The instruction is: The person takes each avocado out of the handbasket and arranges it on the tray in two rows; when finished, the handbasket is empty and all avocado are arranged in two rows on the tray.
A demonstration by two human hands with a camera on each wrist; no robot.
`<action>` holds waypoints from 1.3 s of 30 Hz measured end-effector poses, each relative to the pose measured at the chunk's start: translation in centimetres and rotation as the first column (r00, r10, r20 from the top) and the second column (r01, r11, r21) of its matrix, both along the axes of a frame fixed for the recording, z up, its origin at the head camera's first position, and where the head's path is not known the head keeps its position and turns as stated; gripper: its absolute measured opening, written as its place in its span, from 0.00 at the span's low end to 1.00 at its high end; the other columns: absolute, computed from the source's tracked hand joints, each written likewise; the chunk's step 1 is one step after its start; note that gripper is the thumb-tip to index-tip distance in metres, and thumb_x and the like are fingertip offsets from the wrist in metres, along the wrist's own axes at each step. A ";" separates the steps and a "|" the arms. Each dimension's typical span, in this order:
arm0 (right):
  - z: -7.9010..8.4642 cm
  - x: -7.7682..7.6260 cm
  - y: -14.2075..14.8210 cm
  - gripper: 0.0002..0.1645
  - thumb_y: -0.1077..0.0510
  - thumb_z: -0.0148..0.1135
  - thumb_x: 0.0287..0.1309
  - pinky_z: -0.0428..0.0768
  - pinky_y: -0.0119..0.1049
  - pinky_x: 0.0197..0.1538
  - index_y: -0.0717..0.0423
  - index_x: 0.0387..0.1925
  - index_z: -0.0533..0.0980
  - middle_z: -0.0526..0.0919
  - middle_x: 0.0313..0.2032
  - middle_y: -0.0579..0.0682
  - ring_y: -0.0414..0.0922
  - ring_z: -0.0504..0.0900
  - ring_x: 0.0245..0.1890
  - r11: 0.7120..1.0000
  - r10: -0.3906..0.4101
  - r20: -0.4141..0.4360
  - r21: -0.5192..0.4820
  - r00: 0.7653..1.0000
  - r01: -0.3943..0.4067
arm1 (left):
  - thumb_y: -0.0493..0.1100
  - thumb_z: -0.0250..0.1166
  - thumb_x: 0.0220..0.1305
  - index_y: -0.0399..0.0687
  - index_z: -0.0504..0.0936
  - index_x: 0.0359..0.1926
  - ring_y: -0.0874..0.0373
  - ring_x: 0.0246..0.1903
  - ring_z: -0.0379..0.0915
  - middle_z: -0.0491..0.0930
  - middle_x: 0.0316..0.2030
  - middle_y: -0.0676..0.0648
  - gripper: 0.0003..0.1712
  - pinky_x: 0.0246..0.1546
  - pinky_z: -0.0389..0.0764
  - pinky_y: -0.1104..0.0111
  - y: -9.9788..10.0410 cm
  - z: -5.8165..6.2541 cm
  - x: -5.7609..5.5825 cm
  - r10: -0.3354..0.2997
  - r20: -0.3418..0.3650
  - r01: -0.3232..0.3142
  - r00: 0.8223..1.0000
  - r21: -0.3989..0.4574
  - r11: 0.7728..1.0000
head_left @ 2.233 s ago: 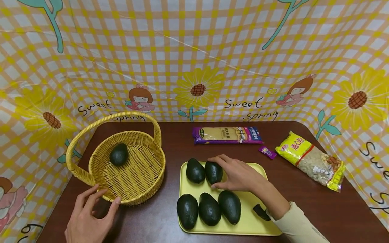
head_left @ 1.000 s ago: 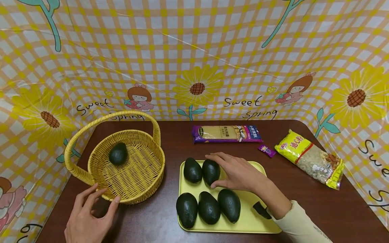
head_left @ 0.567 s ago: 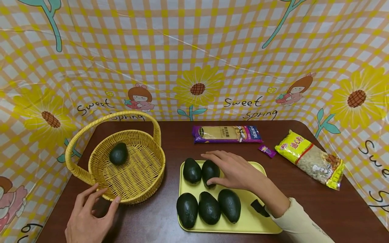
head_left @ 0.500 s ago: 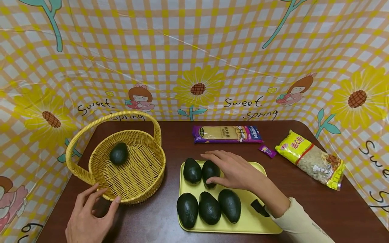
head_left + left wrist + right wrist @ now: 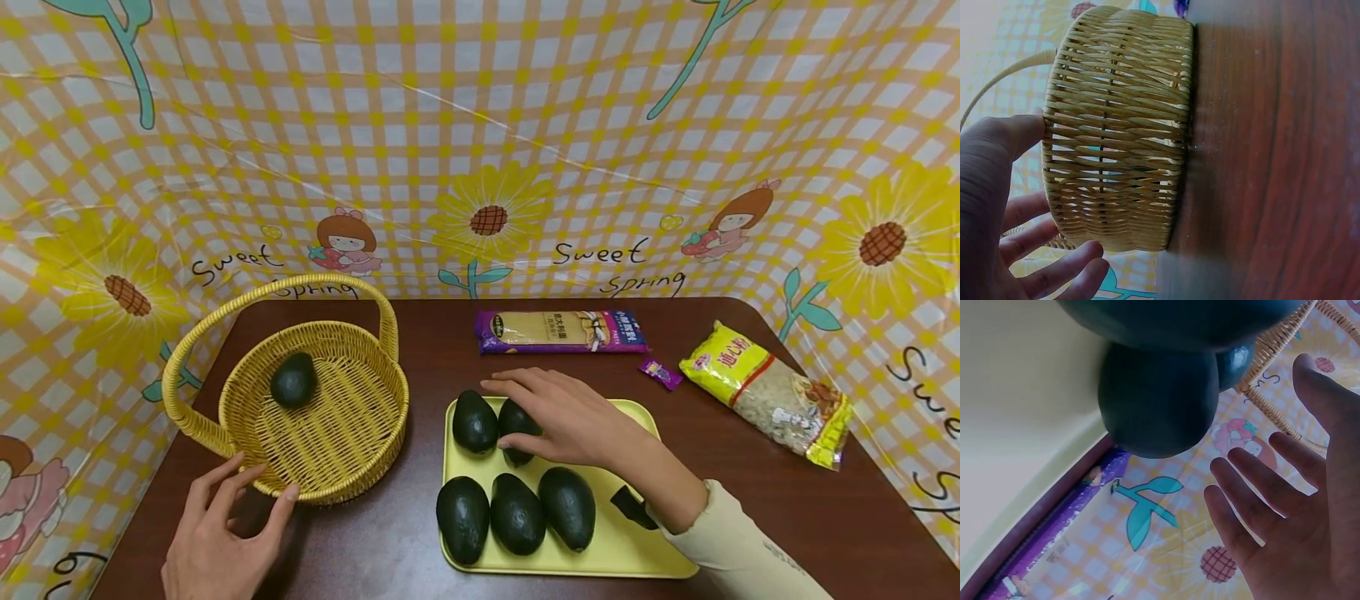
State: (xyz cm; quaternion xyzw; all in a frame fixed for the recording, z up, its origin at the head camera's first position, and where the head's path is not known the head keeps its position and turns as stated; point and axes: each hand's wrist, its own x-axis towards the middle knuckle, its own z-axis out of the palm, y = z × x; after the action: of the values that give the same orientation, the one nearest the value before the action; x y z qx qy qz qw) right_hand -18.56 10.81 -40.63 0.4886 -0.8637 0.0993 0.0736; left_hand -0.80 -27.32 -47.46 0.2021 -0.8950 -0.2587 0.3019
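My left hand point(image 5: 225, 529) is at the near left rim of a yellow wicker basket point(image 5: 375, 475), its thumb and some fingers touching the rim, as the left wrist view shows too. One dark green avocado point(image 5: 293, 382) lies in the basket. Over a pale yellow tray point(image 5: 637, 558) is my right hand point(image 5: 573, 421), its thumb and fingers spread above the back-row right avocado point(image 5: 517, 425), which it partly covers. In the right wrist view the fingers are spread, apart from the nearest avocados point(image 5: 1160, 400). Beside that avocado sits another back-row avocado point(image 5: 475, 422).
Three more avocados point(image 5: 517, 514) line the tray's front. Behind the tray lie a purple pasta packet point(image 5: 558, 332) and a small purple sweet point(image 5: 660, 374). A yellow-ended bag of pasta point(image 5: 768, 396) lies at the right. A checked cloth point(image 5: 480, 108) hangs around the table's back and sides.
My right hand has shifted slightly left and away over the back-row right avocado, covering more of it. My left hand and the basket stay in place.
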 end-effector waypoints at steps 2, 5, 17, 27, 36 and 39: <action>0.2 0.0 -0.2 0.44 0.36 0.73 0.68 0.79 0.55 0.68 0.50 0.77 0.72 0.78 0.71 0.51 0.51 0.78 0.70 1.000 0.010 -0.003 0.000 1.000 -0.010 | 0.54 0.86 0.54 0.53 0.92 0.51 0.46 0.41 0.86 0.82 0.62 0.51 0.25 0.24 0.74 0.70 0.0 0.0 0.0 -0.001 -0.002 0.001 1.000 0.002 1.000; 0.5 0.0 -0.5 0.43 0.37 0.72 0.70 0.79 0.55 0.69 0.51 0.77 0.71 0.78 0.71 0.52 0.52 0.79 0.69 1.000 0.027 -0.008 0.000 1.000 -0.027 | 0.54 0.86 0.54 0.53 0.93 0.51 0.46 0.41 0.86 0.83 0.62 0.51 0.25 0.23 0.74 0.70 0.0 0.0 0.0 -0.001 -0.003 0.001 1.000 0.002 1.000; 1.4 0.0 -2.0 0.42 0.35 0.69 0.72 0.79 0.53 0.69 0.50 0.77 0.71 0.79 0.70 0.52 0.51 0.80 0.68 0.998 0.054 -0.017 0.026 0.998 -0.054 | 0.55 0.86 0.54 0.52 0.93 0.51 0.47 0.40 0.85 0.83 0.62 0.51 0.25 0.26 0.68 0.79 0.1 0.1 0.1 0.014 -0.011 -0.014 1.000 0.004 1.000; 1.1 0.1 -2.9 0.40 0.37 0.68 0.73 0.78 0.56 0.70 0.51 0.77 0.71 0.78 0.70 0.54 0.53 0.80 0.68 0.996 0.078 -0.002 0.045 0.997 -0.078 | 0.53 0.86 0.53 0.51 0.93 0.50 0.47 0.41 0.85 0.83 0.61 0.50 0.25 0.27 0.69 0.82 0.1 -0.1 0.1 -0.003 -0.014 0.003 1.000 -0.006 1.000; 1.6 -0.1 -3.7 0.39 0.37 0.66 0.74 0.79 0.53 0.69 0.50 0.77 0.71 0.78 0.70 0.53 0.52 0.80 0.67 0.994 0.100 -0.016 0.043 0.995 -0.099 | 0.53 0.86 0.54 0.51 0.92 0.51 0.47 0.41 0.86 0.83 0.61 0.50 0.25 0.26 0.71 0.79 -0.1 -0.2 0.0 -0.002 -0.014 0.002 1.000 -0.008 1.000; 1.7 -0.1 -3.9 0.39 0.37 0.66 0.75 0.79 0.53 0.69 0.50 0.77 0.71 0.78 0.70 0.52 0.52 0.80 0.67 0.994 0.095 -0.006 0.057 0.995 -0.094 | 0.53 0.86 0.54 0.51 0.92 0.51 0.47 0.41 0.86 0.83 0.61 0.51 0.25 0.27 0.70 0.80 -0.1 -0.2 0.0 -0.002 -0.014 0.002 1.000 -0.005 1.000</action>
State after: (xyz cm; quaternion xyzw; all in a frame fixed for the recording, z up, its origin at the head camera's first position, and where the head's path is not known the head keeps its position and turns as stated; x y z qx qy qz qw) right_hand -18.62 6.86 -38.93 0.5312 -0.8418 0.0761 0.0589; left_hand -0.79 -27.40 -47.71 0.1987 -0.8937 -0.2582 0.3084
